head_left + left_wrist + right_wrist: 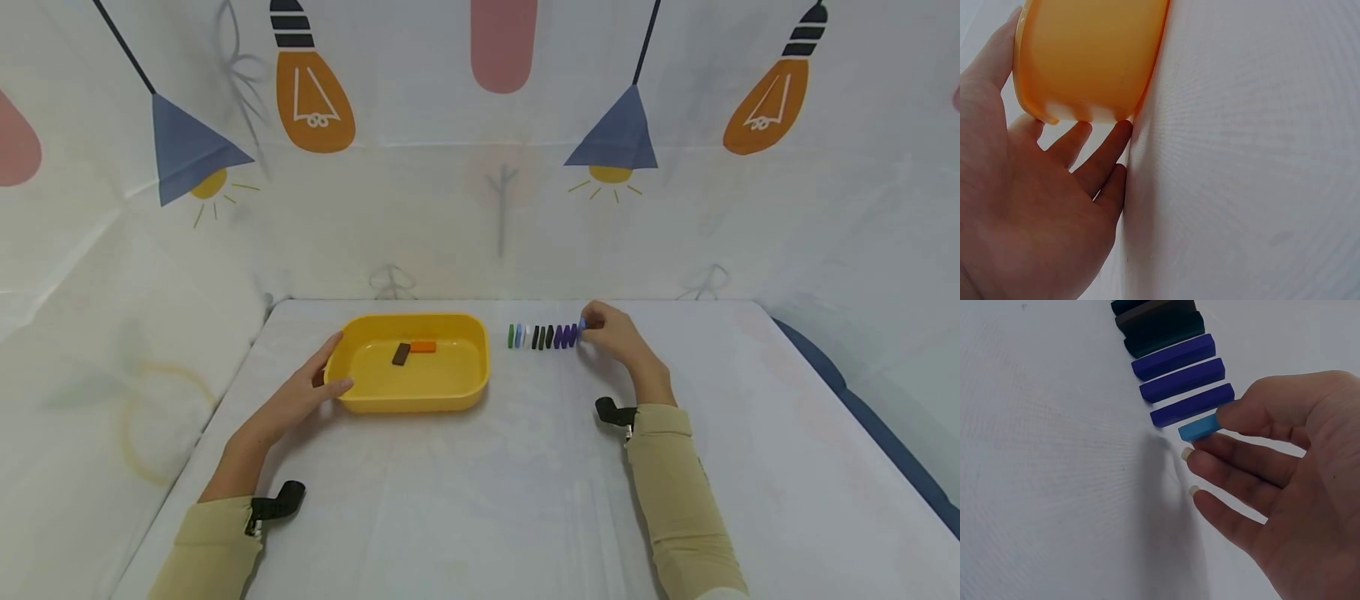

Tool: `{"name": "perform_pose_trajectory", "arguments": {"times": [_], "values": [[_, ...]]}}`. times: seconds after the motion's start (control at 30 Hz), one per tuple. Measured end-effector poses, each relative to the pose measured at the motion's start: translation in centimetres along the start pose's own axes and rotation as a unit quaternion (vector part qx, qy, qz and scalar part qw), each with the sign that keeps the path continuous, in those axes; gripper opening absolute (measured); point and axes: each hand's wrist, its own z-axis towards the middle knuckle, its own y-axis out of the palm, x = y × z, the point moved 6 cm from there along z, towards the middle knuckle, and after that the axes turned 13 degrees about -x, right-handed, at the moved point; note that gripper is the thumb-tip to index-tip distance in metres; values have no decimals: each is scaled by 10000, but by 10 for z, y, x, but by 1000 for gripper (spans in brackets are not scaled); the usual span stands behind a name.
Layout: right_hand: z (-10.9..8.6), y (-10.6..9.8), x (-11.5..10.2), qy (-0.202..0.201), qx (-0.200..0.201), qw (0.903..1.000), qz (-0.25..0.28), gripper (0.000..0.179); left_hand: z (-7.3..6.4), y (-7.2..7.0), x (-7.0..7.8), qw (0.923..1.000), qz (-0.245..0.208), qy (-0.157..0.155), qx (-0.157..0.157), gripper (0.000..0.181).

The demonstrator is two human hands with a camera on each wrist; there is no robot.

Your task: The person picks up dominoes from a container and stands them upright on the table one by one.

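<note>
A light blue pastel stick (1197, 429) is pinched between the thumb and index finger of my right hand (613, 333), at the right end of a row of short sticks. Closest to it lie several purple pastel sticks (1192, 405), side by side with narrow gaps. My left hand (300, 392) grips the left end of a yellow tray (408, 404), thumb over the rim and fingertips against the outer wall (1094, 69). Inside the tray are a dark brown stick (401, 354) and an orange stick (423, 347).
Dark sticks (542, 337), a white one (527, 336), a blue one (518, 335) and a green one (511, 336) continue the row toward the tray. A white cloth (465, 500) covers the table, and a printed curtain (420, 217) hangs behind its far edge.
</note>
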Motion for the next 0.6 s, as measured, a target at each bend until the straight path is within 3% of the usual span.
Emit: {"name": "perform_pose_trajectory", "arguments": {"times": [0.6], "values": [[0, 9, 7, 325, -316, 9990, 19, 29, 0, -2, -4, 9999, -35, 137, -17, 86]]}}
